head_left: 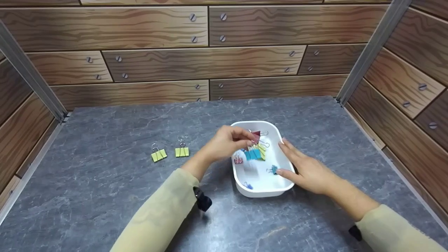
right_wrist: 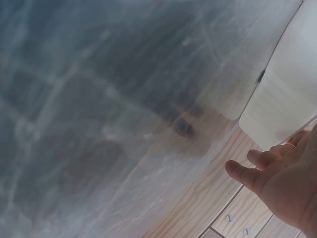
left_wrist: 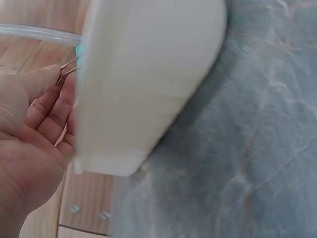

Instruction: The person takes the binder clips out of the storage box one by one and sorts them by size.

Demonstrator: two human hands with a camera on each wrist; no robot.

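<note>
One teal metal binder clip with silver wire handles (head_left: 253, 154) hangs from the left hand (head_left: 229, 143), whose thumb and fingers pinch the handles. The clip is over the interior of a white plastic tub with rounded corners (head_left: 264, 191); how high it is above the tub's floor I cannot tell. The right hand (head_left: 308, 171) lies against the tub's right side, its fingers extended and apart from the thumb, which reaches over the rim.

Just beside that thumb's tip is a smaller teal binder clip (head_left: 274, 169) inside the tub; whether they touch is unclear. At the far end of the tub sits a dark red binder clip (head_left: 257, 134), partly covered by the left hand's fingers. A yellow binder clip (head_left: 262, 157) shows behind the held one. Near the left wall is a small pinkish-red binder clip (head_left: 238, 160), and a small blue binder clip (head_left: 248, 186) lies at the near end.

Left of the tub, two yellow-green binder clips (head_left: 159, 155) (head_left: 182, 152) rest near each other on the grey, marble-veined tabletop (head_left: 115, 196), handles pointing away from the person. Pale yellow-green sleeves (head_left: 157, 206) cover both forearms. Panels with a wooden plank pattern (head_left: 157, 28) stand behind.
</note>
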